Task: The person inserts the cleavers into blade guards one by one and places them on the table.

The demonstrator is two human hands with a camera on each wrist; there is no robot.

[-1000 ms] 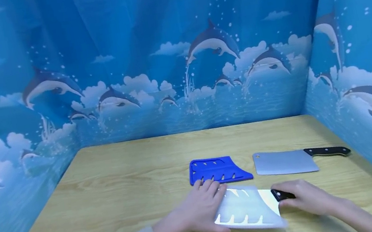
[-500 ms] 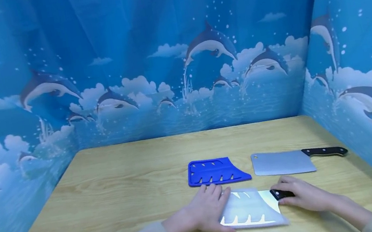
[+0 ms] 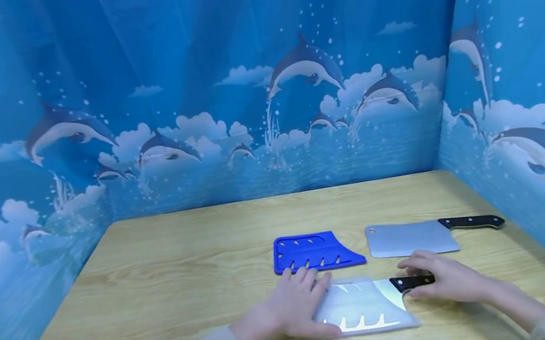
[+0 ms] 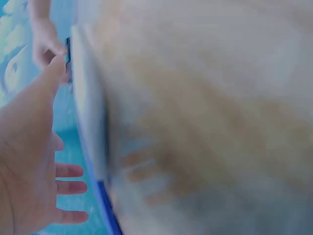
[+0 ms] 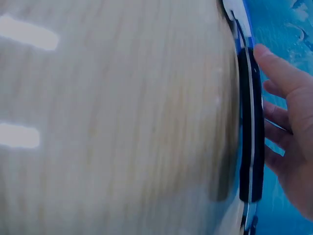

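Observation:
A cleaver with a black riveted handle (image 3: 402, 284) lies near the front of the table, most of its blade inside a translucent white blade guard (image 3: 357, 302) with slots. My left hand (image 3: 300, 311) is at the guard's left end, its fingers straight; the left wrist view shows them spread. Beside the handle, my right hand (image 3: 445, 279) has its thumb and fingers parted, overlapping the handle's end in the head view. In the right wrist view a gap shows between the palm and the black handle (image 5: 252, 132).
Just behind lies a blue slotted blade guard (image 3: 312, 251). To its right is a second, bare cleaver (image 3: 412, 239), handle pointing right. The wooden table (image 3: 170, 269) meets a blue dolphin-print curtain (image 3: 216, 84) at the back and sides.
My right hand has loosened its grip, and more of the black handle shows now. The left hand has shifted slightly left and stays at the white guard's end.

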